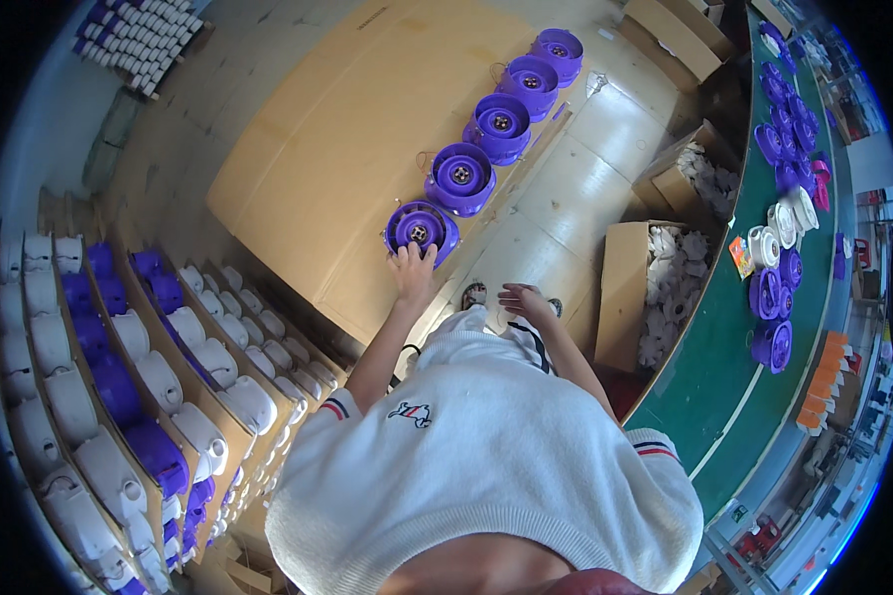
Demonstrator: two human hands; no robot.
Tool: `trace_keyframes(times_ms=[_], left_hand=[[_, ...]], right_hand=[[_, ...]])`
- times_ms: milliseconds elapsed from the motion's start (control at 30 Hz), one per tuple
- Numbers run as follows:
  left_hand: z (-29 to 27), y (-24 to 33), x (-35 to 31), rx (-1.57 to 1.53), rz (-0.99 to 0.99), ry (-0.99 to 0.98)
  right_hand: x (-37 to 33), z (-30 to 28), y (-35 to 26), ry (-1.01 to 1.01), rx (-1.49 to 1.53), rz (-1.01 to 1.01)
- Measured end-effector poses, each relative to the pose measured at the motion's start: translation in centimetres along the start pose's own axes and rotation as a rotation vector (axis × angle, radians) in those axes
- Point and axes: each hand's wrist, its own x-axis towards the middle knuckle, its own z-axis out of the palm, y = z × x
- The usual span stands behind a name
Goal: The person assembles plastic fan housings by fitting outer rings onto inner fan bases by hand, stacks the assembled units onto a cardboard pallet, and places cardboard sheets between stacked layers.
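Several round purple plastic housings, each with a metal piece at its centre, stand in a slanting row along the right edge of a large brown cardboard surface. My left hand (414, 272) is at the nearest purple housing (422, 230), its fingers hooked over the near rim close to the central metal piece. The thumb's grip is partly hidden. Just beyond it sits another purple housing (460, 178), which I am not touching. My right hand (528, 301) hangs in front of my body over the floor, fingers stretched out, holding nothing.
To the left, cardboard-divided stacks hold white (139, 337) and purple parts. On the right, a long green work table (695, 416) carries purple and white round parts. Open cartons (625, 288) of white pieces stand beside it. Orange boxes (824, 382) lie on the far right.
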Motion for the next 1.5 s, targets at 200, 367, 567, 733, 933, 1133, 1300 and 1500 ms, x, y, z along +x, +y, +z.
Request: trace_keyframes(times_ms=[200,367,567,733,933,1133,1300,1500], left_hand=[[-0.2,0.2,0.0,0.007,-0.008,-0.020],[-0.6,0.3,-0.1,0.001,-0.008,-0.006],[-0.6,0.7,0.3,-0.003,-0.085,-0.064],[-0.4,1.3,1.1,0.025,-0.117,-0.099],[1.2,2.0,1.5,-0.038,-0.167,-0.093],[-5.4,13.1,6.2,-0.160,-0.226,0.125],[-1.6,26.6,13.8,-0.704,0.324,-0.043],[-0.6,43.9,14.9,-0.583,1.020,-0.465]], right_hand=[[0.8,-8.5,3.1,0.287,0.085,-0.062],[-1.0,-11.8,4.3,0.362,0.145,-0.032],[-2.0,-14.1,4.6,0.384,0.091,0.066],[-2.4,-16.5,3.0,0.372,0.134,0.010],[-3.0,-20.7,3.1,0.354,0.016,-0.043],[-7.6,-20.9,-2.4,0.153,0.032,-0.166],[-13.1,-25.2,-4.1,0.149,0.045,-0.347],[-22.5,-29.9,-1.4,0.331,0.410,-0.530]])
